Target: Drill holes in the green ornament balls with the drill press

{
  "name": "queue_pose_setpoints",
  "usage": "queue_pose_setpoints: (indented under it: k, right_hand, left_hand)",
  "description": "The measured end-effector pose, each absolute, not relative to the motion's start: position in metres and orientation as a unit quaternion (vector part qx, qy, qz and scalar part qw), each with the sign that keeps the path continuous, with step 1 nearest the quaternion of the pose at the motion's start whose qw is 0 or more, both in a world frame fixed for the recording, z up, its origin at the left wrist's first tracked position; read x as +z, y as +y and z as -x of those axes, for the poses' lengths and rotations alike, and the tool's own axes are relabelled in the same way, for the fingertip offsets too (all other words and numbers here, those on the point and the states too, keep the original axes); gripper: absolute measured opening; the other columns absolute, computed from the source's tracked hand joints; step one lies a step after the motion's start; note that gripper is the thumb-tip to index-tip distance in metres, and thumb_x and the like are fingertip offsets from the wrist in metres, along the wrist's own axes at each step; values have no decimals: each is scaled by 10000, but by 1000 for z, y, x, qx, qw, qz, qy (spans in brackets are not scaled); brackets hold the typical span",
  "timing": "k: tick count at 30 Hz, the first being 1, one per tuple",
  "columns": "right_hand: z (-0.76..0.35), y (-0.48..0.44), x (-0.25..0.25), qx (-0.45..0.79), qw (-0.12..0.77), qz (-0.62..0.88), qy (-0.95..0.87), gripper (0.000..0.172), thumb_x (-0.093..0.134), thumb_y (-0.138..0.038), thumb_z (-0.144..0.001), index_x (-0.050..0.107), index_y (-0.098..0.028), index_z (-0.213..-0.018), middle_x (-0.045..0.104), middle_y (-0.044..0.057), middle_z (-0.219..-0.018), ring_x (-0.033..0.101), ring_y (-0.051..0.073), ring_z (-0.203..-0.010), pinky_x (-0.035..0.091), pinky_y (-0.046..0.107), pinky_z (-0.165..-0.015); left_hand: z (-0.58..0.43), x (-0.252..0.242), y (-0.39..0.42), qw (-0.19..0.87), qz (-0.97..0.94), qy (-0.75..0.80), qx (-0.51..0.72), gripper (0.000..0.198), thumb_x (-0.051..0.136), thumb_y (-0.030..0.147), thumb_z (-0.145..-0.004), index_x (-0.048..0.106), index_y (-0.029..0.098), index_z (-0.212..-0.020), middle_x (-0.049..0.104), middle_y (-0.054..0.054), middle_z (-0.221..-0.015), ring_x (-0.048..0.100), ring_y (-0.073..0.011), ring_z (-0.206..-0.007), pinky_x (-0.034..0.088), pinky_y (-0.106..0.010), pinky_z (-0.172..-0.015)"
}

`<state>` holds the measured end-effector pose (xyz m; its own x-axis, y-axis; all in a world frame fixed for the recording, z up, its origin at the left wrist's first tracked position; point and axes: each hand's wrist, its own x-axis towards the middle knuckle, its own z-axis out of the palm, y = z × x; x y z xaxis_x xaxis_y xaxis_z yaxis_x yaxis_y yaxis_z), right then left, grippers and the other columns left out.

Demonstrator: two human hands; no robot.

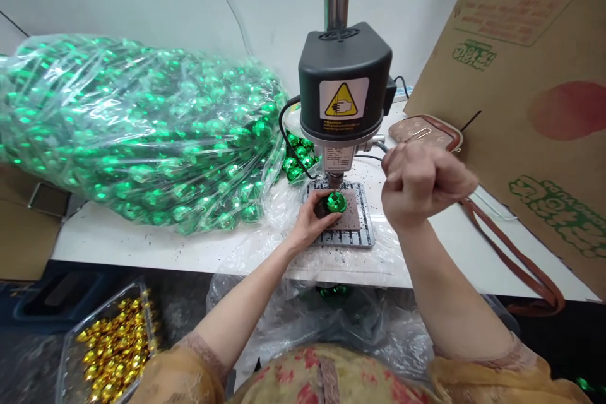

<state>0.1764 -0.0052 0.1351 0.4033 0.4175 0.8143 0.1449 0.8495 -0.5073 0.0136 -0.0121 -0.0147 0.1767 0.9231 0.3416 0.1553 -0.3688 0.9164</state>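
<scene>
A shiny green faceted ball (336,202) sits under the chuck of a small bench drill press (346,85), right below the bit. My left hand (315,219) grips the ball from the left, thumb and fingers around its sides. The ball is above a brown pad (351,219) on the slotted metal base (367,237), which is strewn with dark shavings. To the right of the drill head, my right hand (419,183) is closed in a fist around the drill press lever (380,143); most of the lever is hidden by the hand.
A large clear bag of green balls (142,139) fills the table's left side. More loose green balls (296,161) lie behind the base. At right are a pouch (426,132) with a brown strap and a big cardboard box (534,76). Below left stands a bin of gold balls (116,347).
</scene>
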Motion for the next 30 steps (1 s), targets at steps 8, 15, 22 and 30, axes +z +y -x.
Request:
queue_pose_setpoints:
  k: [8, 15, 22, 30]
  right_hand:
    - [-176, 14, 189, 168, 812, 226, -512, 454, 681, -307, -906, 440, -215, -532, 379, -67, -444, 303, 58, -376, 236, 277, -388]
    - [-177, 15, 187, 167, 820, 227, -498, 442, 709, -290, -868, 456, -213, -514, 394, -70, -423, 326, 45, -377, 270, 258, -388]
    - [-173, 10, 188, 172, 829, 206, -491, 421, 621, -158, -903, 461, -185, -514, 398, -72, -430, 321, 21, -379, 217, 224, -392]
    - [-175, 8, 187, 175, 824, 210, -496, 421, 624, -173, -909, 464, -186, -520, 404, -78, -436, 326, 20, -377, 206, 236, -386]
  left_hand:
    - [-14, 0, -30, 292, -657, 450, 530, 417, 798, 423, -841, 649, 199, -1158, 696, -86, -1101, 684, -232, -1033, 568, -390, -927]
    - [10, -16, -134, 184, -856, 300, 378, 447, 739, 275, -885, 673, 367, -1318, 610, -112, -1399, 679, -284, -1154, 599, -396, -921]
    - [20, -64, -177, 47, -963, 218, 154, 437, 605, 305, -910, 650, 398, -1335, 722, -84, -1317, 730, -268, -1062, 613, -380, -855]
    - [40, 19, -52, 31, -738, 444, 507, 174, 525, 158, -958, 669, 237, -1015, 735, -75, -1010, 709, -223, -975, 592, -373, -833]
